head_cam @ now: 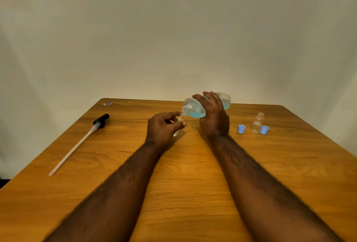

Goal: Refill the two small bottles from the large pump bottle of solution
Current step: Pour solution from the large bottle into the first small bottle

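One pour looks to be on, out over the wooden table (193, 193). Nearest, the left hand (164, 128) has fingers and thumb curled round the first small bottle (181, 118), holding it tilted just off the tabletop with its open mouth poking out past the fingertips.

Right above that grip, mouth to mouth, hangs the uncapped neck of the large bottle (194, 113), tipped almost onto its side with blue solution pooled toward the shoulder. The right hand (213, 119) wraps the body from the near side, fingers over the top in a full, firm hold.

So this reads as the fill of bottle number one. Whether liquid is actually running through that narrow neck is too small to tell. The next move likely calls for a slow, fine tilt from the right hand, neck dead over the tiny opening, then a quick tip back before it overflows.

Well to the right of the right hand's grip, the second small bottle (257, 123) stands upright and looks empty. One blue cap (241, 128) sits near its left, and the other blue cap (264, 129) is tight against its right.

Far to the left of the left hand's grip lies the pump head (100, 121) with its long dip tube (73, 148).
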